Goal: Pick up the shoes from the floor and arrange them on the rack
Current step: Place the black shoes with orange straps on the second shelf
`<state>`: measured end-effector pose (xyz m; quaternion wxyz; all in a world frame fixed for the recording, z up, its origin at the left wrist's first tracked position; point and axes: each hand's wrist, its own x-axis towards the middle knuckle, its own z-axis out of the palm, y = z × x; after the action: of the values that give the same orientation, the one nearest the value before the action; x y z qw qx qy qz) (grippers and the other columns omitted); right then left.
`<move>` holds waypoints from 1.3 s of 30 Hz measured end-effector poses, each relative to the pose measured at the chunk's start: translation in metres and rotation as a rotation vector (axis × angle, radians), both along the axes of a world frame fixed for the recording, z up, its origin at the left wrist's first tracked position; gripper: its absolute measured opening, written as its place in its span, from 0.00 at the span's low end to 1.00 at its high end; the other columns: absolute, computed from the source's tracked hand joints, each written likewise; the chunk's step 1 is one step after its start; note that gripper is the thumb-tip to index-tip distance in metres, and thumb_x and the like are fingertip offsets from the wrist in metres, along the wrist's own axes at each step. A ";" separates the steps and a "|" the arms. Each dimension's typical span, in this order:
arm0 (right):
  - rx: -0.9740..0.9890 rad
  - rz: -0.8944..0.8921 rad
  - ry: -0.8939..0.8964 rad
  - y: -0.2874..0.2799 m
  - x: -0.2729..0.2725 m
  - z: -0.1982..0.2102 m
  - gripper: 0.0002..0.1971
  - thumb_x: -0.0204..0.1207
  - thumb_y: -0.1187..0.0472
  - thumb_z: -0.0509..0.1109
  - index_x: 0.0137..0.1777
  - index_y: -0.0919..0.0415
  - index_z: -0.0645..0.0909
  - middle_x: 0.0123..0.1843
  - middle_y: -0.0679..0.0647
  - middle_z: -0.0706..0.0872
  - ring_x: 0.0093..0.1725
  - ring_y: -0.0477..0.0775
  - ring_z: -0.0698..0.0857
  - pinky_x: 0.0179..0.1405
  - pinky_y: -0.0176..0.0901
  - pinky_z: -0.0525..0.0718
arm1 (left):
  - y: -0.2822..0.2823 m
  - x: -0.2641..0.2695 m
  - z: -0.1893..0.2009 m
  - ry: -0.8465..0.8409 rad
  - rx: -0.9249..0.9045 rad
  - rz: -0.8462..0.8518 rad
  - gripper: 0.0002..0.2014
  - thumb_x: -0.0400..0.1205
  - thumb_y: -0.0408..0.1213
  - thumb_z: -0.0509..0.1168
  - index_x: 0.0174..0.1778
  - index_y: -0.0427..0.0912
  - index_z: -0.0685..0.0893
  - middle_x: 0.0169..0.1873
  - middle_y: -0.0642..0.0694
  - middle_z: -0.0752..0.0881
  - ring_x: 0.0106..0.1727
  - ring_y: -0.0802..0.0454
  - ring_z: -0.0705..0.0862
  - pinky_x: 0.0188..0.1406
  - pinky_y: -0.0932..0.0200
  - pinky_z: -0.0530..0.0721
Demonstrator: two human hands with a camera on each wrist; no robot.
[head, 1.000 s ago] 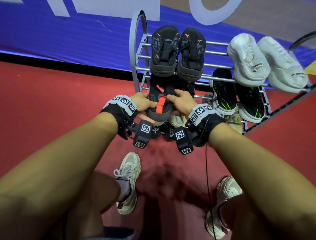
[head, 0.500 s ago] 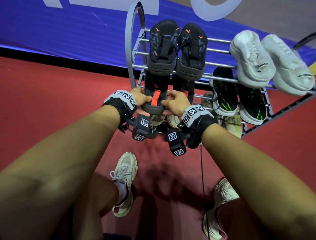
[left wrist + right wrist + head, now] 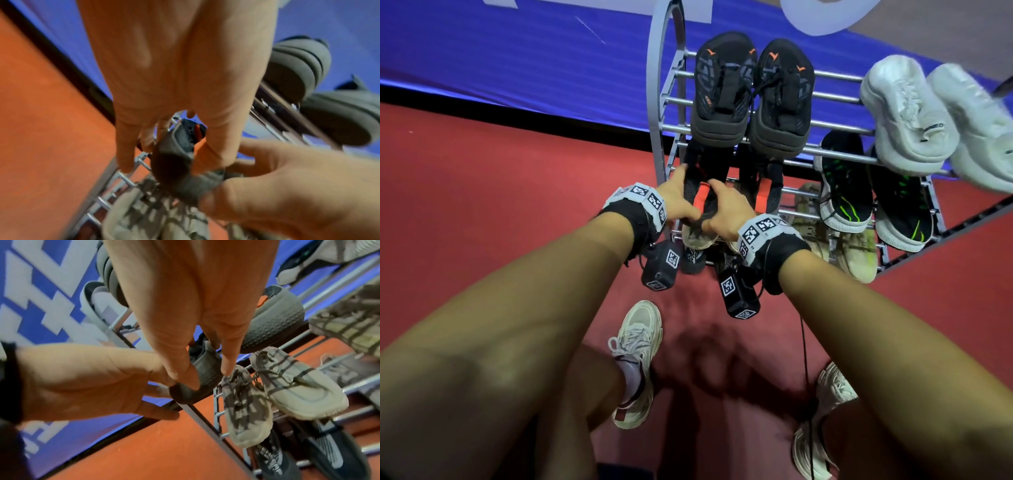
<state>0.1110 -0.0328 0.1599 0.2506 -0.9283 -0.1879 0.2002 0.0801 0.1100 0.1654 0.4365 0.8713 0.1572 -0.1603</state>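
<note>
While both hands (image 3: 709,209) pinch the sandal (image 3: 697,178); wrist views show fingers (image 3: 213,155) curled.

Seemingly tight slot under black sandals (image 3: 751,92)

I am crouched in what looks like a staged indoor hall or studio, not a lived-in home. Under my feet runs a red carpet floor (image 3: 482,205), and behind it stands a blue banner wall (image 3: 517,61) printed with big white lettering, edged by a black strip at its foot. Against that wall stands a grey metal shoe rack (image 3: 664,102) with tiers of thin bars, loaded with several pairs of shoes.
</note>
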 end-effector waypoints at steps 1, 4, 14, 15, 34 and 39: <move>-0.048 0.020 -0.044 0.001 -0.001 -0.003 0.46 0.66 0.60 0.79 0.82 0.52 0.59 0.72 0.61 0.75 0.69 0.65 0.78 0.66 0.51 0.79 | 0.001 -0.002 -0.002 -0.035 0.099 -0.084 0.53 0.65 0.35 0.77 0.83 0.45 0.54 0.57 0.39 0.84 0.51 0.41 0.85 0.45 0.55 0.85; -0.106 0.045 -0.151 0.001 -0.002 -0.006 0.40 0.65 0.59 0.80 0.77 0.53 0.66 0.67 0.60 0.77 0.65 0.67 0.81 0.60 0.53 0.80 | 0.001 -0.005 -0.007 -0.128 0.342 -0.155 0.44 0.65 0.34 0.81 0.77 0.43 0.70 0.63 0.41 0.83 0.62 0.41 0.83 0.59 0.56 0.80; -0.290 0.108 -0.512 -0.003 0.018 -0.007 0.33 0.67 0.44 0.77 0.70 0.54 0.72 0.68 0.54 0.82 0.72 0.64 0.72 0.67 0.57 0.70 | -0.003 0.010 -0.013 -0.195 0.337 -0.084 0.30 0.71 0.31 0.77 0.70 0.42 0.77 0.59 0.41 0.86 0.58 0.44 0.85 0.56 0.58 0.81; -0.290 0.099 -0.510 -0.004 0.019 -0.009 0.33 0.67 0.44 0.77 0.71 0.53 0.72 0.69 0.54 0.81 0.73 0.64 0.71 0.68 0.57 0.68 | -0.004 0.011 -0.014 -0.185 0.345 -0.082 0.32 0.71 0.31 0.77 0.71 0.42 0.76 0.60 0.41 0.85 0.59 0.43 0.84 0.58 0.55 0.82; -0.012 -0.319 -0.150 -0.039 0.033 -0.023 0.41 0.60 0.47 0.82 0.73 0.53 0.71 0.80 0.63 0.57 0.70 0.72 0.74 0.71 0.56 0.76 | -0.032 0.024 -0.016 -0.135 0.393 0.124 0.34 0.70 0.50 0.79 0.68 0.41 0.75 0.67 0.37 0.75 0.65 0.35 0.79 0.64 0.45 0.80; -0.018 -0.300 -0.165 -0.039 0.033 -0.024 0.41 0.61 0.47 0.81 0.74 0.53 0.70 0.83 0.65 0.51 0.73 0.73 0.72 0.72 0.56 0.76 | -0.036 0.023 -0.015 -0.123 0.439 0.109 0.33 0.72 0.49 0.78 0.68 0.40 0.74 0.68 0.35 0.73 0.66 0.33 0.78 0.65 0.43 0.79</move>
<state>0.1435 -0.0717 0.1355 0.2532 -0.9614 -0.0652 0.0855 0.1034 0.0738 0.1499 0.2535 0.9436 0.2083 -0.0450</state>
